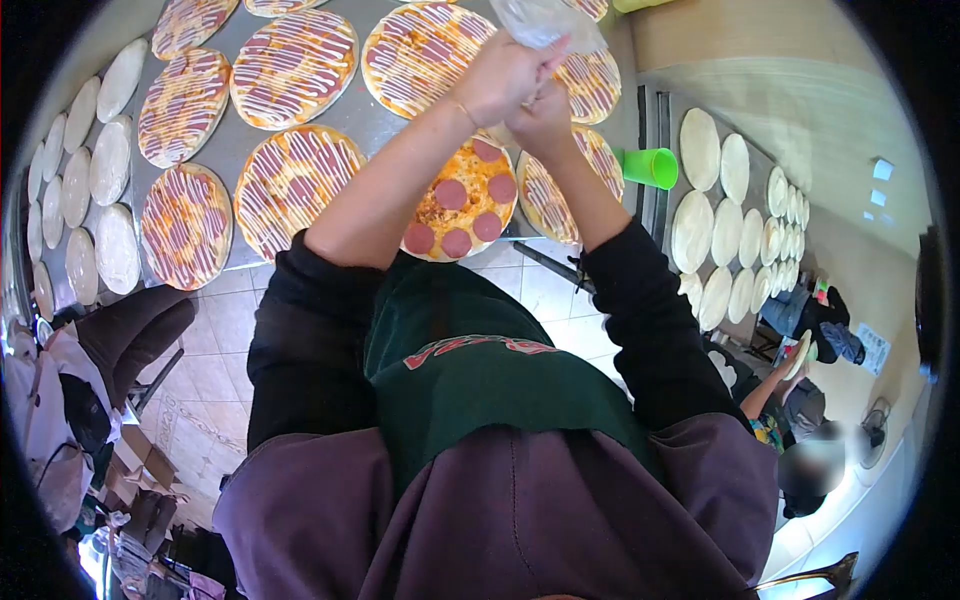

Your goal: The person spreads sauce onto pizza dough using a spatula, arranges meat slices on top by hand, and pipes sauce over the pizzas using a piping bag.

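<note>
My left hand (497, 80) is closed around a clear plastic bag (545, 22), whose loose upper part sticks out beyond the fist. Just beside it, my right hand (540, 118) is also closed, apparently on the lower end of the same bag; the bag's tip is hidden by the fingers. Beneath my hands lies a pizza (455, 205) with sausage slices and melted-looking orange cheese, bare of white stripes. Around it sit several pizzas (297, 190) striped with white sauce, one of them (425, 55) just behind my left wrist.
The pizzas rest on a grey metal table (385, 130). A green plastic cup (650, 168) stands at its right edge. Plain dough rounds (692, 230) fill a surface on the right, and more rounds (110, 160) lie on the left. Another person (770, 395) is at the right, holding a round.
</note>
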